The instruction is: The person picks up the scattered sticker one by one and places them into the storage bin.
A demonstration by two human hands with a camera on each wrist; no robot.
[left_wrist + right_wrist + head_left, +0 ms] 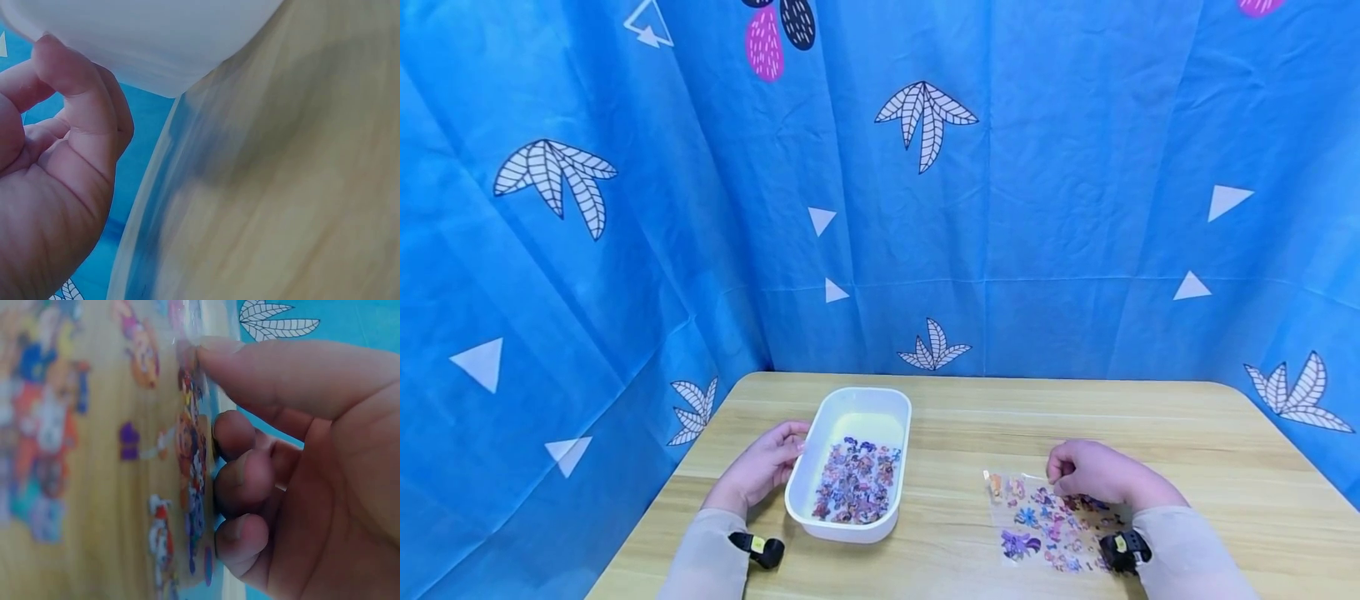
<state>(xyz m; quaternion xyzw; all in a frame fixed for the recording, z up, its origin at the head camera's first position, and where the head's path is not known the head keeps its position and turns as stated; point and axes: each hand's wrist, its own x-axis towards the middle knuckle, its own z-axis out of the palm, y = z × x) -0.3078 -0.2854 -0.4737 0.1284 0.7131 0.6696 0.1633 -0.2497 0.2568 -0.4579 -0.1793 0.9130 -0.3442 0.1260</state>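
A white plastic tub stands on the table with many small colourful cutout stickers inside. My left hand holds it at its left side, fingers at the rim. Up close in the left wrist view, a fingertip of the left hand presses against the outer wall of the tub. On the right lies a clear plastic sheet covered with cartoon stickers. My right hand pinches its far edge between thumb and fingers. In the right wrist view the thumb meets the sheet's edge, the other fingers curled beside it.
A light wooden table carries everything. Blue patterned cloth hangs behind it and along the left and right sides. Black bands with small cameras sit on both wrists.
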